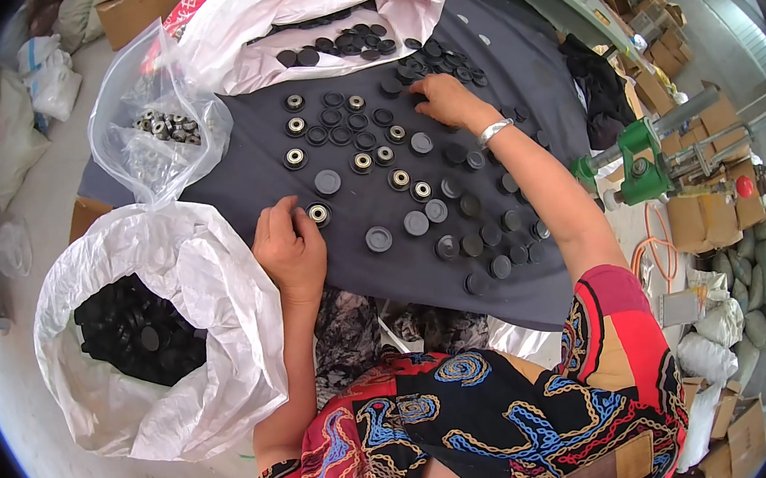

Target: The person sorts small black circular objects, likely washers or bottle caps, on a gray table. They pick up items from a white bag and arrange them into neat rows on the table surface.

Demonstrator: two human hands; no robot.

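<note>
Left hand (291, 249) curled, fingertips on bearing-fitted black cap (319, 214) just to its right; right hand (443, 100) far off, fingers pressed on loose black caps (426, 66), grip unclear.

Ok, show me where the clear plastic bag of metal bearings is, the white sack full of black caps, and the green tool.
clear bag of bearings (164, 127), head view, on the bearings showing through the plastic.
white sack (220, 284), head view, on its folded-over right wall.
green tool (642, 160), head view, on its green body.
</note>
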